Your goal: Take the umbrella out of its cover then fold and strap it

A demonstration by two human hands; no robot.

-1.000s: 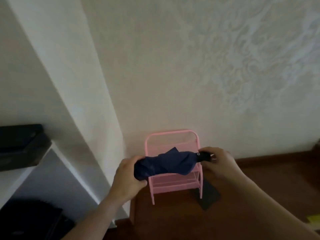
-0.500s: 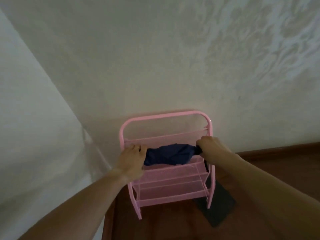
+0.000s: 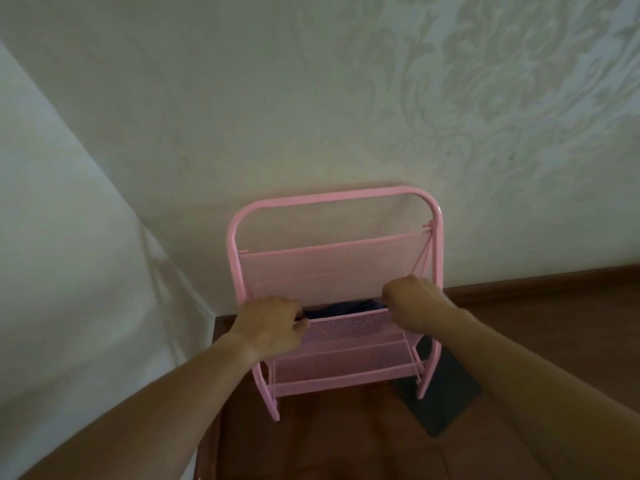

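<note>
A folded dark blue umbrella (image 3: 343, 306) lies across the top shelf of a pink metal mesh rack (image 3: 332, 199), mostly hidden behind the shelf's front lip. My left hand (image 3: 268, 325) is curled around the umbrella's left end at the rack's left post. At the other end, my right hand (image 3: 412, 303) is closed over the umbrella's right tip near the rack's right post. Only a thin dark strip of fabric shows between the two hands.
The rack stands against a patterned pale wall (image 3: 346, 98) on a brown wooden floor (image 3: 554, 323). A dark flat mat (image 3: 446, 403) lies on the floor by the rack's right leg. A white wall panel (image 3: 69, 271) runs along the left.
Both hands have lowered the umbrella from in front of the rack down into its top shelf. The view has moved closer to the rack.
</note>
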